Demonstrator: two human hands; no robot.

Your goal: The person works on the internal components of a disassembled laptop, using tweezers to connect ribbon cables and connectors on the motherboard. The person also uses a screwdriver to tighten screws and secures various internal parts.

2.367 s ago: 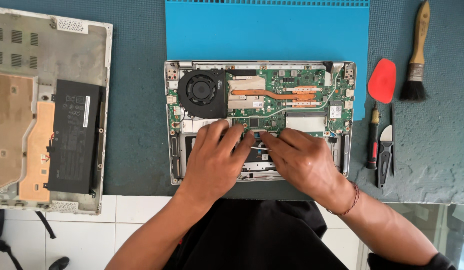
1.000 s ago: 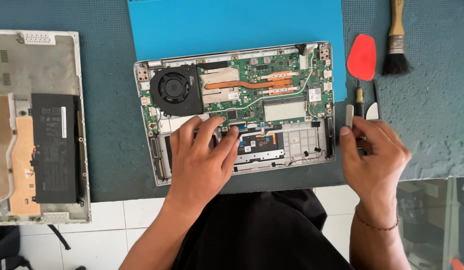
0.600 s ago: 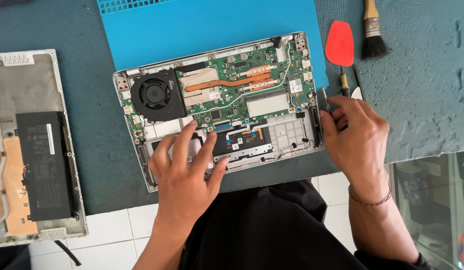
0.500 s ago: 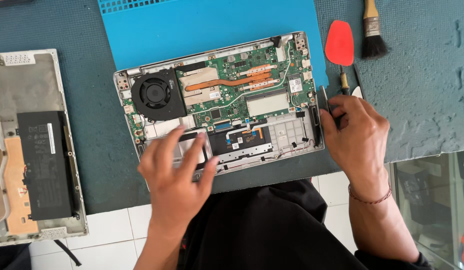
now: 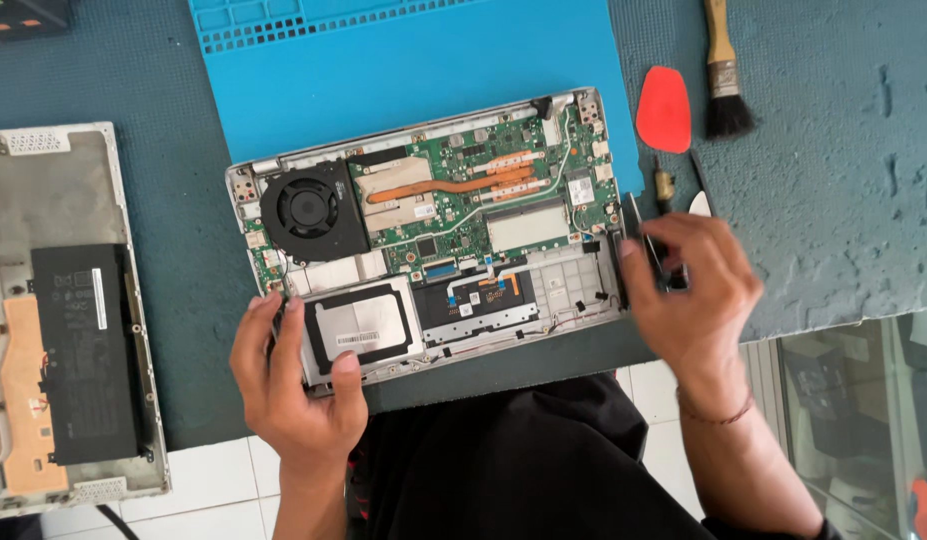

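Half a second on, the left hand [image 5: 295, 385] has slid off the middle of the opened laptop [image 5: 433, 235] to its near left corner, uncovering the silver drive [image 5: 361, 326] that the fingers hid before; the right hand [image 5: 691, 292] stays at the laptop's right edge. Now the left hand grips that corner – fingers curled over the left rim, thumb lying on the near edge just below the drive, nothing loose in it. Just beyond its fingertips sits the black round fan [image 5: 310, 211], and further right from there the copper heat pipe [image 5: 453, 187] crosses the green board [image 5: 503, 200]. To the left of this hand, well apart, lies the removed bottom cover [image 5: 58, 185] with a black battery [image 5: 83, 352] resting on it.

The right hand is partly closed around a thin dark tool [image 5: 651, 245] – whether tweezers or a driver I cannot tell – and its fingertips touch the laptop's right rim. Just beyond its knuckles lie a screwdriver [image 5: 664, 186] and a red pick [image 5: 664, 109], with a brush [image 5: 725, 75] a little further off to the right. Under the laptop's far half lies a blue mat [image 5: 403, 70], all of it on a dark teal table cover [image 5: 833, 180]
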